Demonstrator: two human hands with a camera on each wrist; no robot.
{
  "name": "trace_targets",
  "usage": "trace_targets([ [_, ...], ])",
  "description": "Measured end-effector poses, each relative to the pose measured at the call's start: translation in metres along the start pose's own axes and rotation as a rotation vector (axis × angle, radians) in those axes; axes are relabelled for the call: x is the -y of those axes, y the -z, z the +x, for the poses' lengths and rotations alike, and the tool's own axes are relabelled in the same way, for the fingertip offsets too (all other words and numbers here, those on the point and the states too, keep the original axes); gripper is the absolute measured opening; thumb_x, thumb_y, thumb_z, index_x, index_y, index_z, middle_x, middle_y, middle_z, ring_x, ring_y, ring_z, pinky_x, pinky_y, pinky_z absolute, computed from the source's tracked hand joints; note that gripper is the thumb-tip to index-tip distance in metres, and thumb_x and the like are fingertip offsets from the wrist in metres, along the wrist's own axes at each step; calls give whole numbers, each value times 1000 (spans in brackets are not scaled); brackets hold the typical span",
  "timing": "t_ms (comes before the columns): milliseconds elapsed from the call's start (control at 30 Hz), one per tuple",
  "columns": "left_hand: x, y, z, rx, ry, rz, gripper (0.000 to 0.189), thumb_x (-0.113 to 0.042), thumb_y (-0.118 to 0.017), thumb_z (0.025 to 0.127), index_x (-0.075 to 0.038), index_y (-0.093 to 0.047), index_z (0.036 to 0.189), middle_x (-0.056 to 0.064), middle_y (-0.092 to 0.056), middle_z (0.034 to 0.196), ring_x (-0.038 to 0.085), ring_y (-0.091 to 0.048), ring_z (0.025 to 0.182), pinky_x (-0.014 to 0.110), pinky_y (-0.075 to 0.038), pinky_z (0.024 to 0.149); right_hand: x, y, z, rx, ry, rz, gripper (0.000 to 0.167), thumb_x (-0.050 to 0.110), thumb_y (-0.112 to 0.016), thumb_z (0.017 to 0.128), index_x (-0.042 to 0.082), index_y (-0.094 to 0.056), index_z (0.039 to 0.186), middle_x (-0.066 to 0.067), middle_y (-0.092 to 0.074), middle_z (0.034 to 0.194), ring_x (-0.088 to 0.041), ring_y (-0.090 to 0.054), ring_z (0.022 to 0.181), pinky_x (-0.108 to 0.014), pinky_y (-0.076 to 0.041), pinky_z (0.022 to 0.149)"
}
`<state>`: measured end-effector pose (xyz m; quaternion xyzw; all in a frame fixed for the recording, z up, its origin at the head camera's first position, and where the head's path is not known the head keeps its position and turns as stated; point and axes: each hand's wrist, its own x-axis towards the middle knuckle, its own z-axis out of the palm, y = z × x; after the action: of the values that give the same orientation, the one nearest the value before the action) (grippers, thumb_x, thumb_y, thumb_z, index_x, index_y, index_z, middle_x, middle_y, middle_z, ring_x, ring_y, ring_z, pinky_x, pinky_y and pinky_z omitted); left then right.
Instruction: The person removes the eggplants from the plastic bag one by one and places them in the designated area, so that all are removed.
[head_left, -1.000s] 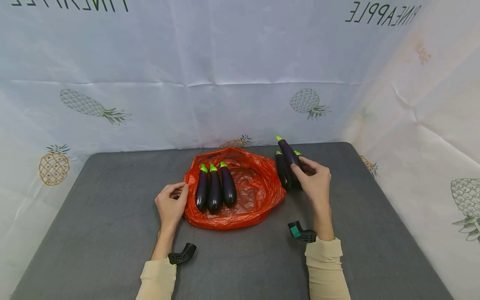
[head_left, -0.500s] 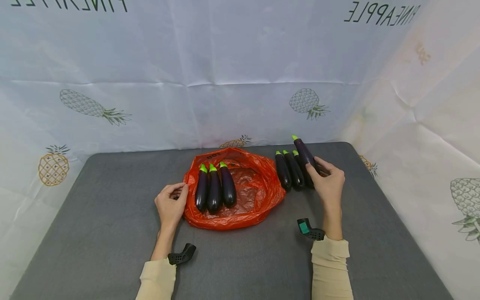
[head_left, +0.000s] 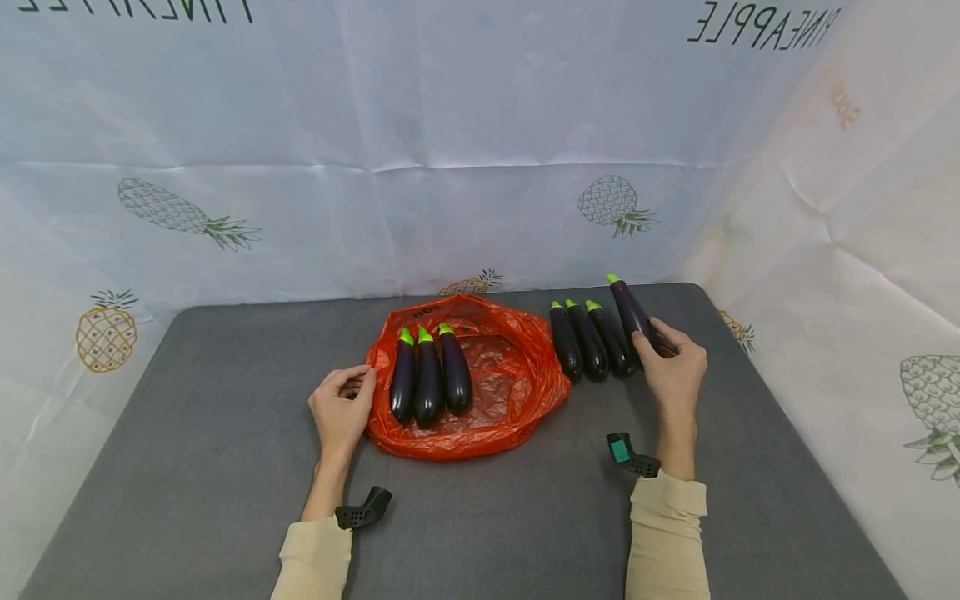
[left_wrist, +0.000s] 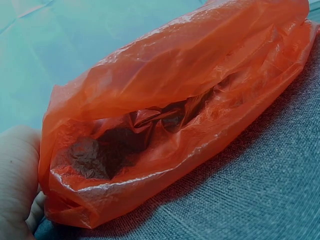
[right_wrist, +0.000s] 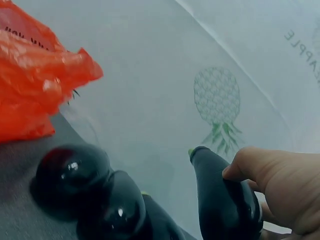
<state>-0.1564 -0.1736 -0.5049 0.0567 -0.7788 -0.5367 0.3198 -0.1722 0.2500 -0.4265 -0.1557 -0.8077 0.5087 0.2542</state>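
A red plastic bag (head_left: 498, 437) lies with its mouth spread wide in the head view. Three dark purple eggplants (head_left: 428, 379) with bright green stems lie side by side at its left part. My left hand (head_left: 341, 408) pinches the bag's left rim; the left wrist view shows its red side wall (left_wrist: 160, 75) by the thumb. To the bag's right my right hand (head_left: 675, 362) grips another eggplant (head_left: 630, 308), tilted with its stem end away from me. Three more eggplants (head_left: 588, 342) lie in a row between the bag and this hand. Fingers under the gripped eggplant are partly hidden.
All of this is on a dark grey table (head_left: 480, 533). Behind it hangs a white cloth (head_left: 480, 225) printed with pineapples, which also covers the sides. Black wrist-worn devices (head_left: 633, 457) stick out inward from both forearms.
My right hand has moved rightward with its eggplant, away from the bag and the row, lowering it beside the row's right end. The left hand and the bag have stayed in place.
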Motion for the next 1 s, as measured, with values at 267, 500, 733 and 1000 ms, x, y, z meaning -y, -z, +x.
trace_targets([
  [267, -12, -1, -1, -25, -14, 14, 6, 4, -76, 86, 10, -78, 88, 26, -69, 78, -10, -54, 65, 2, -44, 63, -17, 6, 6, -51, 29, -72, 40, 10, -71, 94, 1, -68, 132, -22, -67, 133, -21, -63, 110, 2, -41, 76],
  [500, -5, -2, 0, -19, -8, 17, 6, 2, -78, 86, 7, -79, 89, 22, -70, 77, -10, -54, 65, 1, -43, 63, -30, 7, 7, -45, -12, -147, 41, 15, -70, 95, 3, -67, 135, -23, -65, 136, -36, -64, 122, -4, -40, 78],
  [733, 0, 0, 0, 4, -8, -10, 8, -6, -80, 87, 1, -81, 90, 18, -72, 79, -9, -56, 66, 2, -45, 64, -41, 2, 8, -34, -43, -204, 42, 15, -70, 94, 4, -67, 135, -26, -64, 136, -40, -61, 124, -44, -52, 96],
  [1000, 0, -1, 0, 2, -7, -2, 7, -5, -80, 87, 2, -81, 89, 19, -72, 79, -9, -56, 65, 2, -44, 64, -48, 1, 8, 6, -72, -184, 43, 15, -69, 94, 1, -66, 135, -31, -62, 136, -44, -54, 129, -56, -41, 112],
])
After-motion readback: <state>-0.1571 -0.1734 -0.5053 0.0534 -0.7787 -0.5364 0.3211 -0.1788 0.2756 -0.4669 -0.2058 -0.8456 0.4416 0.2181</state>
